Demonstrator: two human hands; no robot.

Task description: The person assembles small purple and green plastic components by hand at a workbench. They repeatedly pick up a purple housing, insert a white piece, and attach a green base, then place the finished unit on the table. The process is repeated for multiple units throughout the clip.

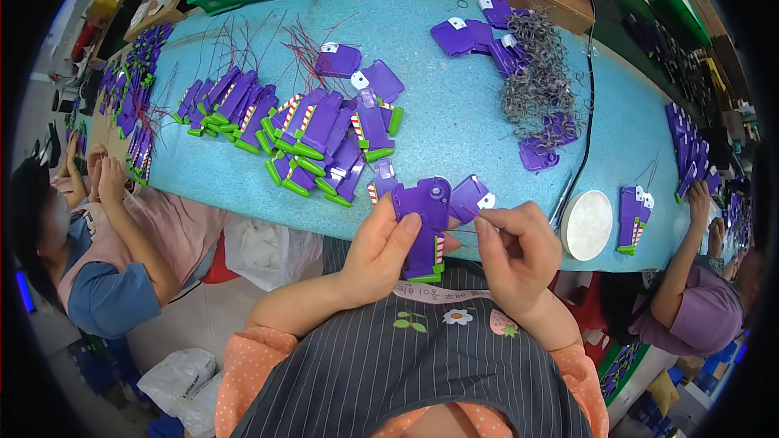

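Note:
My left hand (376,250) grips a purple plastic wing-shaped part (423,204) with a green end and a red-and-white striped edge, upright at the table's near edge. Close to its right side is a purple plate (466,197) with a white rounded tab; whether it lies on the table or is held, I cannot tell. Thumb and forefinger of my right hand (523,255) are pinched beside that tab; a faint reddish thread shows there, too small to name. Another striped part (383,174) lies just beyond my left hand.
Purple-and-green parts (312,142) with red wires are heaped at left. A tangle of grey metal rings or springs (540,73) covers purple plates at back right. A white round dish (587,225), tweezers and a black cable lie at right. Co-workers sit on both sides.

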